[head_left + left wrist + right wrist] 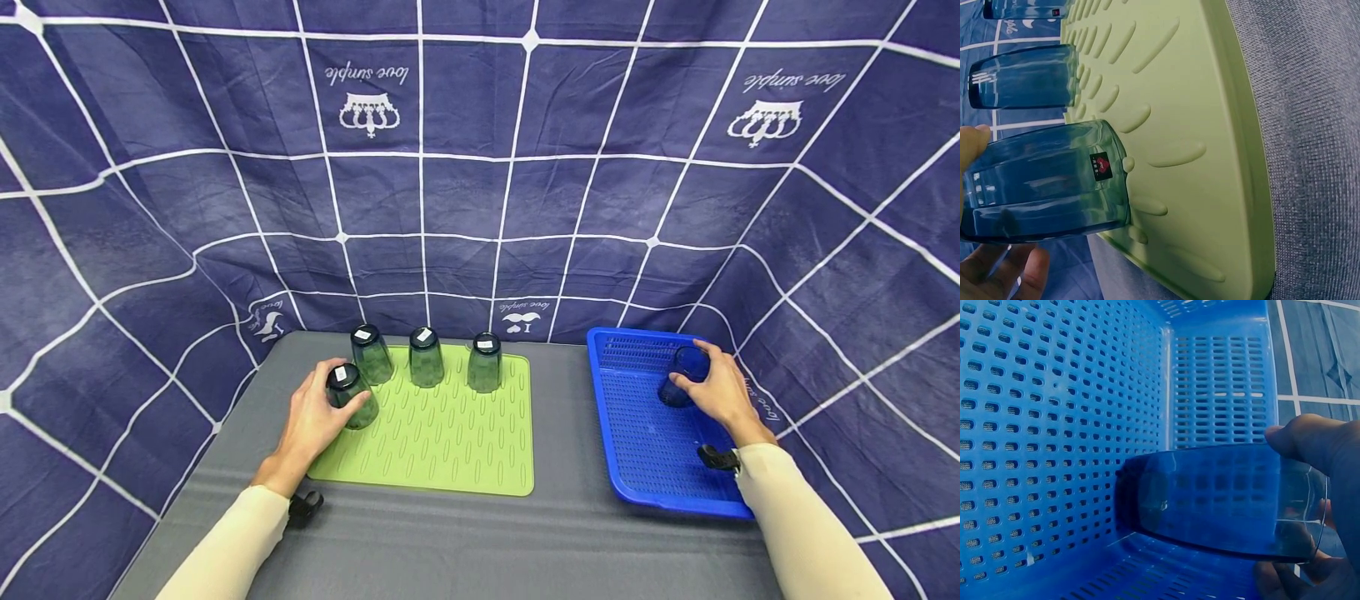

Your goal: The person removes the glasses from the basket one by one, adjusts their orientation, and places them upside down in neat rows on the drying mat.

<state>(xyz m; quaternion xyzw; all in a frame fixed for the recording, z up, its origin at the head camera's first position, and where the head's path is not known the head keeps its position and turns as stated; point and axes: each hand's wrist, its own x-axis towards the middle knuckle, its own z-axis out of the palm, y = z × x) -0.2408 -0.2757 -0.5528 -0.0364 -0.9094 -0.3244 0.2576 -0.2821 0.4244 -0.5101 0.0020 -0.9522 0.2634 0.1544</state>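
Note:
My left hand (pixel 318 412) holds an upside-down greenish-blue drinking glass (pixel 352 398) near its base, thumb on one side and fingers on the other. In the left wrist view that glass (pixel 1054 181) has its rim at the ribbed surface of the green drying mat (pixel 435 442), close to the mat's edge. My right hand (pixel 720 387) grips another drinking glass (pixel 684 377) inside the blue plastic basket (pixel 645 467), at its right side. In the right wrist view this glass (pixel 1210 500) stands upright, thumb and fingers around its upper rim, its thick base at the perforated floor.
Along the mat's back edge stand three more inverted glasses: a left one (pixel 372 357), a middle one (pixel 427 358) and a right one (pixel 485 364). Grey cloth (pixel 450 542) covers the table. A blue checked curtain (pixel 465 192) rises behind and at both sides.

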